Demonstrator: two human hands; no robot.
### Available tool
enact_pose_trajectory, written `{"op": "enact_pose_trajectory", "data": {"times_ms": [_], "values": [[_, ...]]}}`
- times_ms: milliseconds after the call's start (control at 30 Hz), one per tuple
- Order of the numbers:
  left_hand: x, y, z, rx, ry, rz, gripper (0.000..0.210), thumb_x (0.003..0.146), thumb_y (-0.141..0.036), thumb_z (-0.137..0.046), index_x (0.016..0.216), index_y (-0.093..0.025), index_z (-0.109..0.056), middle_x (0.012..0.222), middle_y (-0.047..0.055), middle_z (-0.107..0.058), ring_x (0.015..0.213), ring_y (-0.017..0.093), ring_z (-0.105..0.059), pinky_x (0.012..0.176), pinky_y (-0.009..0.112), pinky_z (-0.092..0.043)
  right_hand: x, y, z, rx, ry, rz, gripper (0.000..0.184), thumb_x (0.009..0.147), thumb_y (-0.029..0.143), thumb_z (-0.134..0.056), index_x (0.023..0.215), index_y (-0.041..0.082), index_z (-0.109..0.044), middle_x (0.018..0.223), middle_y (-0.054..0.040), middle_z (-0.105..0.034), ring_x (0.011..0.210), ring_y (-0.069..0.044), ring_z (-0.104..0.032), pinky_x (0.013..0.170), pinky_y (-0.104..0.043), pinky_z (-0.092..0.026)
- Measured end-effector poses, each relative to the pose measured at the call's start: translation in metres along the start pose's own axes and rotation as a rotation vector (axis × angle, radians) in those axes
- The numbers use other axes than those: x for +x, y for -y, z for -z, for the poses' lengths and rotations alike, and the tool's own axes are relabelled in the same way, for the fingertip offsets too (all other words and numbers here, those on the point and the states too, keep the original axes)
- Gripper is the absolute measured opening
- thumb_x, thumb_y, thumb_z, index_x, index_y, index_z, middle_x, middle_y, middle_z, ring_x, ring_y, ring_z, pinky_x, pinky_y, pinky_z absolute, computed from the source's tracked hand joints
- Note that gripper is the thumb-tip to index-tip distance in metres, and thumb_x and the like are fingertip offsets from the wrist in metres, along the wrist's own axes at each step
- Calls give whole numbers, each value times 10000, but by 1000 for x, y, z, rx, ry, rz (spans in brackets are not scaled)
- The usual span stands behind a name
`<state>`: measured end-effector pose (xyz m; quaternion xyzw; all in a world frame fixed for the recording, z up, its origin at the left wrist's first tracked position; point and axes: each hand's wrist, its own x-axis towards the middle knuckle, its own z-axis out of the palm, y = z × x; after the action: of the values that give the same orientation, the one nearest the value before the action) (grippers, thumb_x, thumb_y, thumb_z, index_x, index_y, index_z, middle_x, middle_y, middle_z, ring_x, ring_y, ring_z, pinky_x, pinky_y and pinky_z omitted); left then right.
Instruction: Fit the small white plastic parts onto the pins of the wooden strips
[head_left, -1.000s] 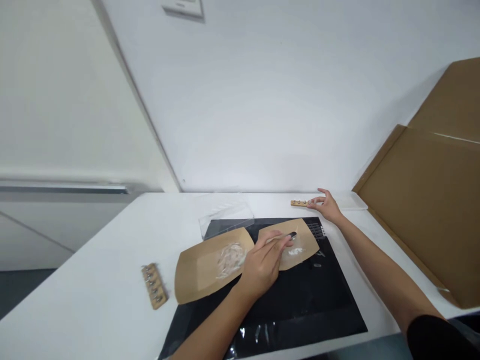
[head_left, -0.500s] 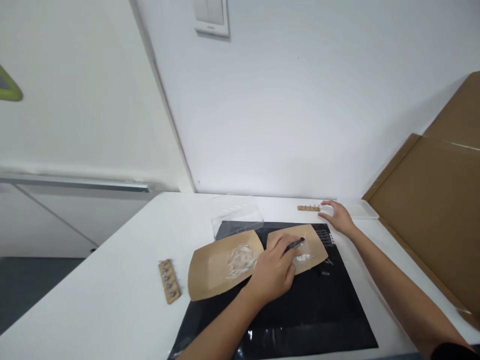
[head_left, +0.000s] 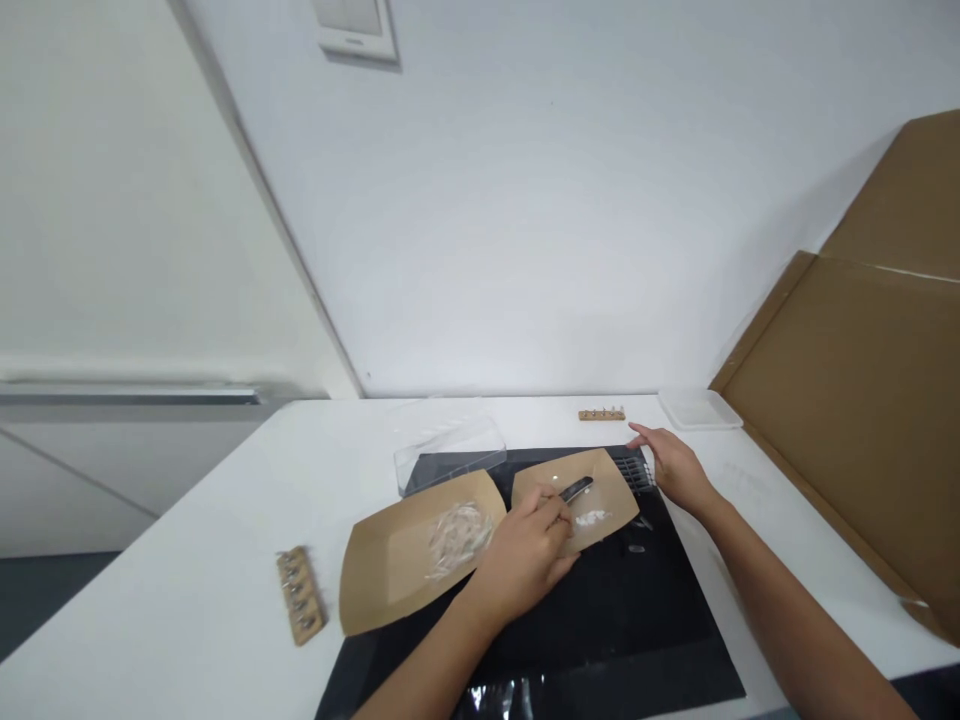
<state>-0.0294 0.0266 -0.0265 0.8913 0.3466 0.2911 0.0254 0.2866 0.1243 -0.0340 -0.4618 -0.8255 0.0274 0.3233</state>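
My left hand (head_left: 527, 548) is closed over the smaller brown paper tray (head_left: 621, 500), its fingers curled around a slim black tool (head_left: 577, 488) whose far end sticks out past the fingertips. Small clear pieces (head_left: 592, 518) lie in that tray. Beside it is a larger paper tray (head_left: 375, 570) with a heap of thin clear pieces (head_left: 459, 535). My right hand (head_left: 675, 465) is open at the right edge of the black mat (head_left: 637, 620), close to a row of thin grey pieces (head_left: 634, 474). Its thumb is partly hidden.
A small wooden strip with metal studs (head_left: 601, 414) sits near the wall, and another strip (head_left: 300, 595) lies at left. A clear plastic box (head_left: 450, 450) stands behind the trays. At right are a white shallow container (head_left: 699, 409) and a large cardboard sheet (head_left: 862, 400).
My right hand has drawn back from the wooden strip near the wall toward the grey pieces. My left hand has shifted slightly toward me. The view has turned a little right.
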Motion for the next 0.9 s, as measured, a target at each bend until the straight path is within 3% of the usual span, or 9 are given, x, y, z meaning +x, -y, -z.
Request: {"op": "enact_pose_trajectory", "data": {"times_ms": [133,267,333,400,567,700,900], "values": [[3,3,0,16,-62,28,56,936,-161,-733,940,-191,-686,997,84,-709,1073,286,-602,950,471,-576,2,6,12,30,22,-25,533,1032,155,-418,1557,240,-442,1314,-105,-712,1110,-238,-710,1001,-444,-576],[4,6,-1,31,-120,64,98,935,-178,-746,1013,-183,-686,1024,95,-705,1077,304,-591,958,506,-559,-7,22,36,46,132,-36,270,1035,331,-585,1275,274,-694,1073,-50,-790,981,-242,-748,915,-404,-590],[4,7,-2,33,-141,65,162,919,-220,-781,1043,-182,-684,1037,97,-709,1086,318,-584,950,512,-559,-21,35,46,55,183,-57,190,1028,346,-616,1153,281,-744,1002,-32,-796,887,-221,-750,816,-362,-591],[4,7,-2,32,-160,57,192,915,-257,-794,1055,-184,-684,1034,97,-717,1086,323,-582,948,516,-559,-40,49,50,90,253,-85,153,1031,343,-629,1090,287,-759,994,-27,-785,883,-209,-736,813,-351,-580],[7,2,0,15,-216,27,90,988,-268,-706,1022,-186,-696,981,86,-740,1052,294,-608,939,483,-567,-82,71,33,209,292,-113,192,1008,370,-692,1167,269,-731,1080,-52,-716,800,-176,-672,764,-329,-570],[9,-5,8,5,-279,21,133,1048,-196,-585,1044,-189,-718,941,76,-762,1046,268,-638,947,450,-572,-93,68,13,179,272,-95,243,981,324,-729,1218,270,-734,1148,-70,-689,910,-208,-687,835,-360,-587],[6,-24,49,64,-327,69,356,1051,-118,-481,1335,-242,-657,1144,67,-787,1210,294,-614,977,447,-569,-92,67,6,257,264,-111,126,1032,285,-639,1046,261,-763,1052,-57,-690,956,-217,-694,856,-361,-589]]}}
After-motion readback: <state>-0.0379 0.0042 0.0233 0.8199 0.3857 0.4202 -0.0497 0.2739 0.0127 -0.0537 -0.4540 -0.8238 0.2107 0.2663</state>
